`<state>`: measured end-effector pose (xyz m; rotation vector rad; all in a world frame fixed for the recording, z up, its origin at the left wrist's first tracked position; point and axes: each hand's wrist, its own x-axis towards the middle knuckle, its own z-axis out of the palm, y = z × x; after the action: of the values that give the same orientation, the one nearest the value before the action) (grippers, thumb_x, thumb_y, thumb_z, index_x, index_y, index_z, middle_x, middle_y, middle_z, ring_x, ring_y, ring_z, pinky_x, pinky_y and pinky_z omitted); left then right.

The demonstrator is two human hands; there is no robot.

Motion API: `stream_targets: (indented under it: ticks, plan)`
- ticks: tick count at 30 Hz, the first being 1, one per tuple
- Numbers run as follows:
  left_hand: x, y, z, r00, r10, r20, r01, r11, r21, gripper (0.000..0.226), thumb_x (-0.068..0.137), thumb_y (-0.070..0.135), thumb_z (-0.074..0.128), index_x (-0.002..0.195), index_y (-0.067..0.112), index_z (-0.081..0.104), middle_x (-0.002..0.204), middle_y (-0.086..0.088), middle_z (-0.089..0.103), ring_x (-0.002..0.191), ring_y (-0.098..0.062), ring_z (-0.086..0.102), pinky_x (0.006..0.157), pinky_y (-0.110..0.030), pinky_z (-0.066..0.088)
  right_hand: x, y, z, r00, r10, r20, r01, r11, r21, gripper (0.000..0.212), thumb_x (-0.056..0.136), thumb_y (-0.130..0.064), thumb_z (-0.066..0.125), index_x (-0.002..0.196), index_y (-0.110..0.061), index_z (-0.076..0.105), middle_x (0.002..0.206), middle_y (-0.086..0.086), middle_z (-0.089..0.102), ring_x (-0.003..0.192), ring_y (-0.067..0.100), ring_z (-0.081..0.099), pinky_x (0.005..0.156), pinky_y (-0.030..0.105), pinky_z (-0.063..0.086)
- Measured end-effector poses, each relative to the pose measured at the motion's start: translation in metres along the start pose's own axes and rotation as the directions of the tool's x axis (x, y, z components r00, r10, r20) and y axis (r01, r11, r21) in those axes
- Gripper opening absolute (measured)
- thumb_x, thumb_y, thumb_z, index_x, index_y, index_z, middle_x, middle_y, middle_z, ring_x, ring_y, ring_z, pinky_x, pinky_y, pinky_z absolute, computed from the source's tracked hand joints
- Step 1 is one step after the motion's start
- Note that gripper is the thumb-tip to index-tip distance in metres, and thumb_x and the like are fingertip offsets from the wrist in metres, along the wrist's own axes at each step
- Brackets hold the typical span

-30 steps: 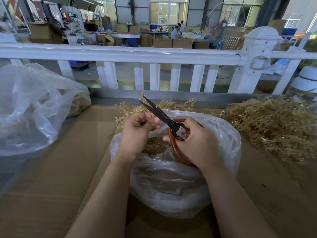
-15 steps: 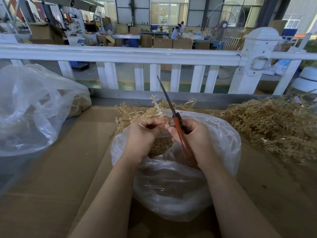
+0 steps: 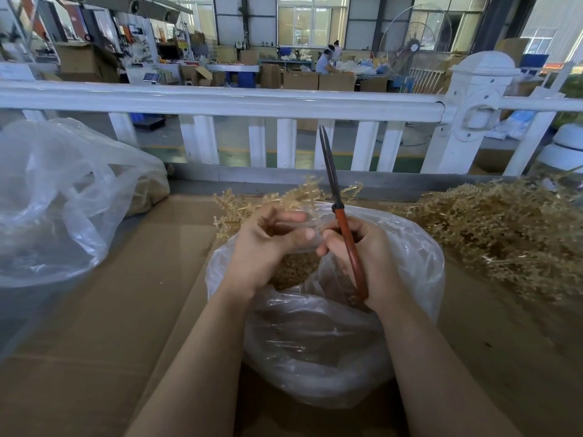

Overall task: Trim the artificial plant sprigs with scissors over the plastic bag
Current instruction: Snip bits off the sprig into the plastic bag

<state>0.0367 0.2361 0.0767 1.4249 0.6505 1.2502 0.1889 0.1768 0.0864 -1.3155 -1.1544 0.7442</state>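
- Over the plastic bag point(image 3: 410, 279) on the cardboard-covered tabletop point(image 3: 126, 310), I am working both hands close together.
- Scissors point(image 3: 342, 222): my right hand point(image 3: 362, 260) is curling round the red handle, blades closed and pointing up; rigid, I am judging.
- Sprig point(image 3: 310, 212): my left hand point(image 3: 265, 247) seems to be pinching a piece, largely hidden; light, springy, best held near the stem.
- Untrimmed sprigs point(image 3: 498, 234) are lying at right.

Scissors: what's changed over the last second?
The right hand swung the scissors from leaning left with blades open to pointing up, blades closed. The left hand loosened its fist; whether it holds a sprig is unclear. The bag and both piles stayed put.
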Motion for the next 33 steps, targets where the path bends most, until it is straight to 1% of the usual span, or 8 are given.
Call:
stream_targets:
  ticks: [9,13,17,20,23,27,30,33]
  plan:
    - [0.001,0.012,-0.017,0.939,-0.259,0.225,0.342,0.749,-0.567,0.091,0.062,0.081,0.067,0.119,0.01,0.057,0.118,-0.014,0.069,0.109,-0.029,0.067,0.093,-0.047,0.055,0.003,0.001,0.0,0.998,0.034,-0.056,-0.035,0.999,-0.01,0.008,0.09,-0.003,0.068,0.089,-0.011,0.07,0.061,0.001,0.071,0.044,-0.001,0.058,0.049,0.008,0.044]
    - [0.0,0.015,-0.016,0.935,-0.271,0.227,0.346,0.835,-0.429,0.082,0.044,0.058,0.092,0.105,0.013,0.061,0.109,-0.008,0.073,0.098,-0.021,0.071,0.08,-0.037,0.06,0.002,0.001,0.0,0.999,0.016,-0.047,-0.016,1.0,-0.012,0.007,0.09,-0.004,0.068,0.09,-0.01,0.071,0.061,0.001,0.071,0.042,-0.001,0.056,0.047,0.007,0.041]
    - [-0.003,0.014,-0.008,0.935,-0.326,0.139,0.353,0.893,-0.278,0.037,0.058,0.029,0.087,0.091,0.019,0.077,0.08,0.002,0.074,0.07,-0.007,0.066,0.065,-0.02,0.055,0.002,0.002,0.0,1.0,-0.019,-0.018,0.017,0.997,-0.079,0.015,0.089,-0.004,0.069,0.083,-0.018,0.069,0.061,-0.002,0.07,0.055,0.004,0.064,0.066,0.017,0.052]
    - [-0.005,0.017,-0.003,0.932,-0.347,0.107,0.363,0.89,-0.277,0.033,0.059,0.029,0.082,0.092,0.023,0.08,0.061,0.011,0.062,0.057,-0.003,0.055,0.064,-0.021,0.049,0.001,0.002,-0.001,0.999,-0.036,0.008,0.036,0.995,-0.097,0.015,0.088,-0.003,0.069,0.085,-0.018,0.069,0.064,-0.005,0.071,0.066,0.013,0.07,0.08,0.026,0.057]
    - [-0.007,0.019,0.0,0.942,-0.324,0.092,0.337,0.913,-0.23,0.046,0.057,0.034,0.081,0.101,0.019,0.077,0.052,0.013,0.059,0.05,0.0,0.051,0.066,-0.025,0.039,0.002,0.003,0.0,0.999,-0.03,0.03,0.033,0.992,-0.121,0.016,0.087,-0.002,0.07,0.086,-0.018,0.069,0.064,-0.008,0.071,0.064,0.008,0.069,0.071,0.015,0.055]
    - [-0.007,0.018,0.0,0.948,-0.31,0.067,0.317,0.924,-0.215,0.053,0.055,0.038,0.082,0.104,0.018,0.076,0.066,0.012,0.068,0.059,-0.002,0.054,0.067,-0.027,0.036,0.003,0.004,0.001,0.999,-0.025,0.04,0.031,0.991,-0.133,0.019,0.085,0.002,0.07,0.084,-0.018,0.069,0.062,-0.009,0.07,0.06,0.005,0.068,0.064,0.012,0.053]
    - [-0.006,0.016,-0.002,0.947,-0.316,0.051,0.317,0.904,-0.286,0.028,0.059,0.029,0.081,0.086,0.022,0.078,0.089,0.004,0.074,0.087,-0.013,0.066,0.083,-0.032,0.048,0.004,0.005,0.002,0.999,-0.033,0.04,0.039,0.985,-0.169,0.023,0.086,-0.002,0.07,0.081,-0.024,0.068,0.063,-0.011,0.071,0.063,0.006,0.069,0.066,0.012,0.053]
    - [-0.004,0.015,-0.003,0.955,-0.293,0.048,0.291,0.891,-0.349,0.016,0.063,0.022,0.08,0.076,0.021,0.071,0.079,0.003,0.071,0.072,-0.01,0.066,0.08,-0.032,0.049,0.005,0.008,0.003,0.999,-0.034,0.033,0.04,0.982,-0.185,0.026,0.086,-0.004,0.071,0.08,-0.029,0.067,0.064,-0.012,0.071,0.064,0.006,0.069,0.066,0.013,0.054]
